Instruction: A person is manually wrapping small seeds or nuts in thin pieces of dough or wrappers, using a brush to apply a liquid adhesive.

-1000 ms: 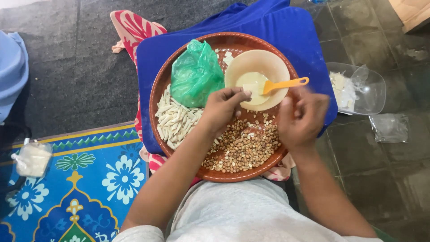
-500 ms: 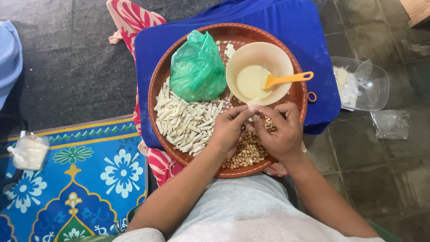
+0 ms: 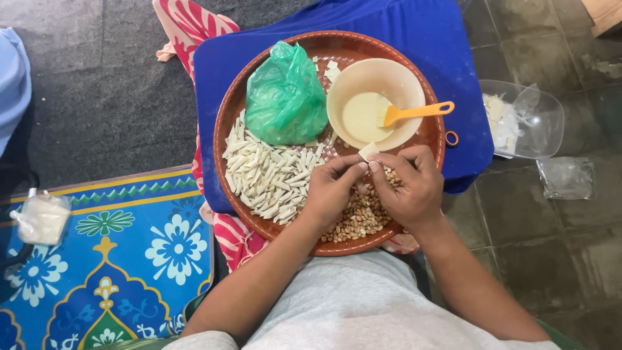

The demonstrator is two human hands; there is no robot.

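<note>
Far left edge: light blue cloth (image 3: 13, 84) on dark grey carpet (image 3: 110, 84). Near left: blue mat w/ white flower pattern (image 3: 123, 259), a small tied clear bag of whitish stuff (image 3: 40, 219) on its left edge.

Centre: round brown tray (image 3: 228, 123) on a blue cushion (image 3: 402, 26), red-pink patterned cloth (image 3: 188, 26) under it. On tray, left side: heap of pale rolled wrappers (image 3: 269, 172). Far of that heap, touching it: knotted green plastic bag (image 3: 285, 97). Right of bag: beige bowl (image 3: 376, 74) w/ cream paste inside and an orange brush (image 3: 414, 111), bristles in paste, handle lying over the bowl's right rim. A few small white squares (image 3: 332, 70) between bag and bowl. Near-centre of tray: pile of brown peanuts (image 3: 359, 220), partly under the hands.

Left hand (image 3: 330, 191) and right hand (image 3: 414, 188) meet over the peanuts, just near of the bowl. Fingertips of both pinched narrow on one small white wrapper piece (image 3: 368, 151), thumbs and forefingers closed on it, other fingers curled. Can't tell what's inside the wrapper.

Right: small orange ring (image 3: 451, 138) at tray's right rim. Further right, on dark tile floor (image 3: 557, 259): clear plastic container (image 3: 541, 113) w/ white scraps, and near of it a crumpled clear plastic bag (image 3: 567, 176).
</note>
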